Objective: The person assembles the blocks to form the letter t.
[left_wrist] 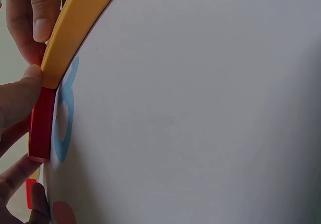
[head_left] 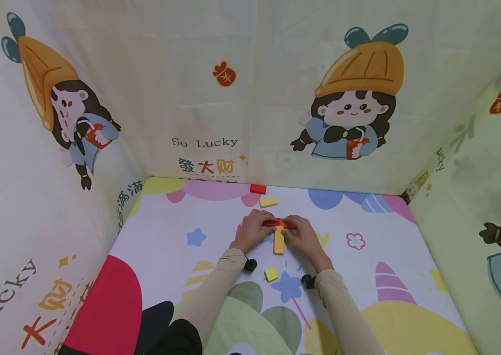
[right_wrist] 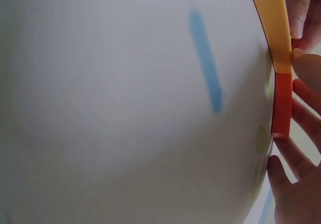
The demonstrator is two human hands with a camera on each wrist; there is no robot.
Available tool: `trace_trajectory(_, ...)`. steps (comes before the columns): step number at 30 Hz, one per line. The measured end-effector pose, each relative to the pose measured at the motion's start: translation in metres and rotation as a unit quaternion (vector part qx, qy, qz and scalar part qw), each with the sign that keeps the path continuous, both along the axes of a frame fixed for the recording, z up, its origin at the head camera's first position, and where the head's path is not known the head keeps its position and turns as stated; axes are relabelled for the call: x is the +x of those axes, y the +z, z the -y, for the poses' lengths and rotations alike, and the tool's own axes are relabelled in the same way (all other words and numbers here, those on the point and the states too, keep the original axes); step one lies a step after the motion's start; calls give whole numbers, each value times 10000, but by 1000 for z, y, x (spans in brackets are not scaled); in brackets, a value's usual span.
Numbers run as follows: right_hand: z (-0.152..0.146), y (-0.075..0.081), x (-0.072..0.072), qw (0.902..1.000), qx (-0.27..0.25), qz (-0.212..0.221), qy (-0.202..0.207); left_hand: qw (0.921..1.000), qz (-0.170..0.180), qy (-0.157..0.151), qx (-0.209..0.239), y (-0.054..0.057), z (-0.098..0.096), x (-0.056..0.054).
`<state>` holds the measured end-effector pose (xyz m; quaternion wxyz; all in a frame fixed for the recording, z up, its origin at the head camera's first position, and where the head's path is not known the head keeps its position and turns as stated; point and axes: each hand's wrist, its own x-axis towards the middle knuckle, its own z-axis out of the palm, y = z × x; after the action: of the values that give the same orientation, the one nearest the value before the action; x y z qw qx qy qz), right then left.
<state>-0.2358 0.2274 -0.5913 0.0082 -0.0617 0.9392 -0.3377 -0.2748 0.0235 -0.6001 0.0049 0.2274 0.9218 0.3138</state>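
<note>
Both hands meet at a red block (head_left: 270, 223) lying across the far end of a yellow-orange block (head_left: 279, 241), in a T shape. Whether the red bar is one block or two end to end, I cannot tell. My left hand (head_left: 252, 230) grips its left part, thumb on the near side and a finger at the end. The right part, red-orange (right_wrist: 283, 106) in the right wrist view, is held by my right hand (head_left: 302, 237) in the same way. Both thumbs are close to the yellow-orange block's far end.
Beyond the hands lie a pale yellow block (head_left: 268, 201) and another red block (head_left: 258, 189) near the back wall. A small yellow block (head_left: 271, 274) sits between the forearms. Printed cloth (head_left: 277, 98) walls in the back and sides of the patterned table (head_left: 166, 236).
</note>
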Motion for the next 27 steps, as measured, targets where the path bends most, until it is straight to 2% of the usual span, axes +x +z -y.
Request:
trace_trajectory(6,-1,-2,-1,10000,-10,-20,62,9999,-41,73,-68,-1,-1,1)
trace_trajectory(21,-2,-1,-2,10000,64,-2,57,9999,-86,32,-81,3,-3,2)
trace_trajectory(24,-2,-2,-2,10000,32,-7,71,9999,87,-97,-110,7,0,3)
trace_trajectory(27,-3,-2,-2,10000,19,-26,89,9987,281,-378,-198,8,5,1)
